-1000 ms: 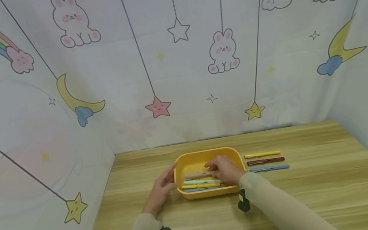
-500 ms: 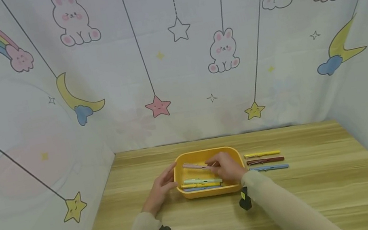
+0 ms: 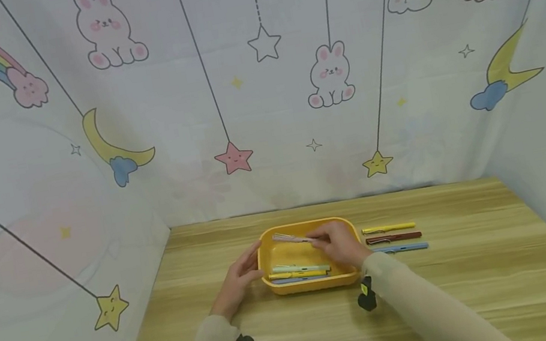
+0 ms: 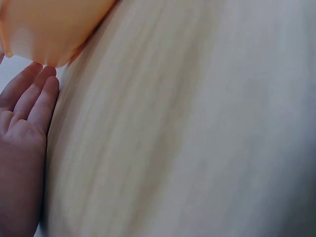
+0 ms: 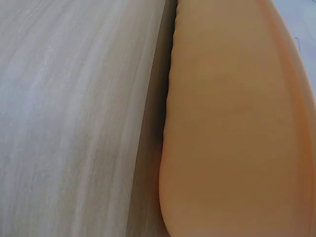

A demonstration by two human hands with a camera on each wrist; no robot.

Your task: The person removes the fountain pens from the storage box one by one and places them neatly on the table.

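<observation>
Pale pink pen point(image 3: 291, 238) has moved up-frame, away from the other pens point(image 3: 298, 274) — looks singled out. Center-frame over yellow tray point(image 3: 315, 286), pinched by right hand point(image 3: 339, 242); left hand point(image 3: 238, 282), fingers nearly straight — touches tray's left end.

- The bin point(image 3: 315, 286) sits on the table point(image 3: 302, 336).
- Three pens point(image 3: 394, 238) lie right of it, one behind another.
- Other pens point(image 3: 297, 275) lie inside, along its near side.
- Left hand point(image 3: 238, 286) is at its left end.

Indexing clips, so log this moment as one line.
right hand: pinches pale-pink pen over yellow tray | left hand: touches tray's left end | inside: mint, yellow, blue pens | table, right: yellow pen, maroon pen, blue pen
</observation>
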